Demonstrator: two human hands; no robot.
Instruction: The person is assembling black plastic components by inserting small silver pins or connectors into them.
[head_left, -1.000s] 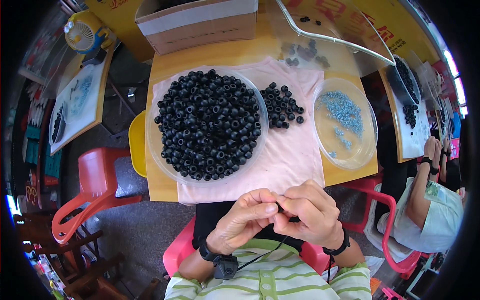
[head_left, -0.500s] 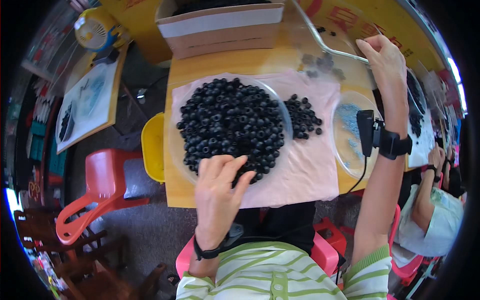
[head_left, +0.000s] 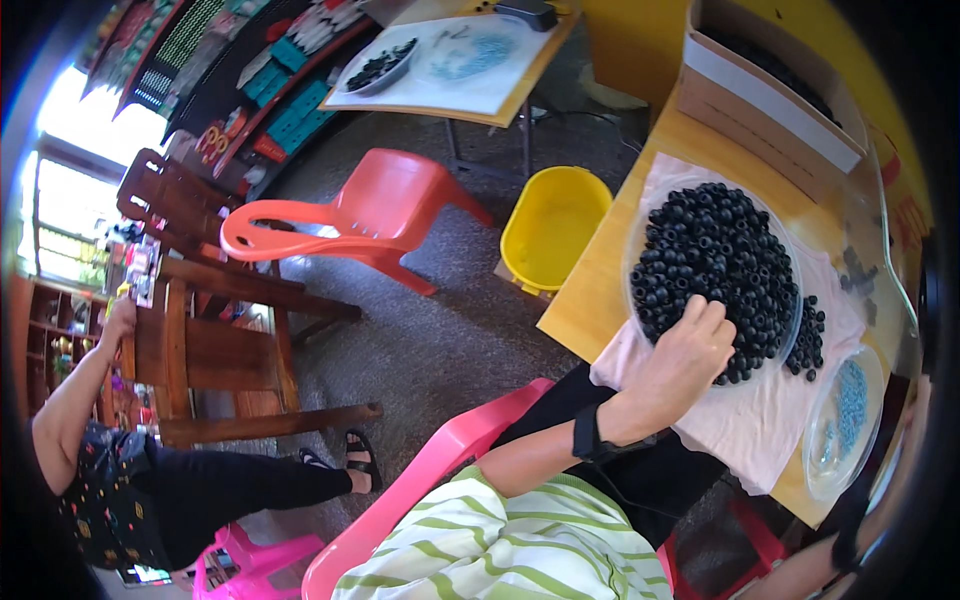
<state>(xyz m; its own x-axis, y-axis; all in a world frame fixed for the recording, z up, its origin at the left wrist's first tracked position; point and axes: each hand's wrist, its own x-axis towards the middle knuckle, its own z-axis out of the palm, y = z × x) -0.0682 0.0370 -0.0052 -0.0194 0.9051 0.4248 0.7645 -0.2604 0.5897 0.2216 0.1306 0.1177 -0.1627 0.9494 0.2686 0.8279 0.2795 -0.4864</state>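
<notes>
The left hand (head_left: 688,348) is laid on the near edge of a heap of black rings (head_left: 715,262), which fills a clear dish (head_left: 634,238) on a pink cloth (head_left: 760,420) over a yellow table (head_left: 585,300). The fingers (head_left: 712,318) are curled down into the rings, so whether any are pinched cannot be told. The heap lies directly ahead of that hand and spreads away from it toward a cardboard box (head_left: 765,85); no long axis is shown, the pile being roughly round. A smaller spill of rings (head_left: 808,338) lies on the cloth just beside the dish, to the hand's right. The right hand is not seen, only a dark strip of arm at the lower right rim, beyond a second dish of blue bits (head_left: 848,405). The left hand is plainly the nearer one.
</notes>
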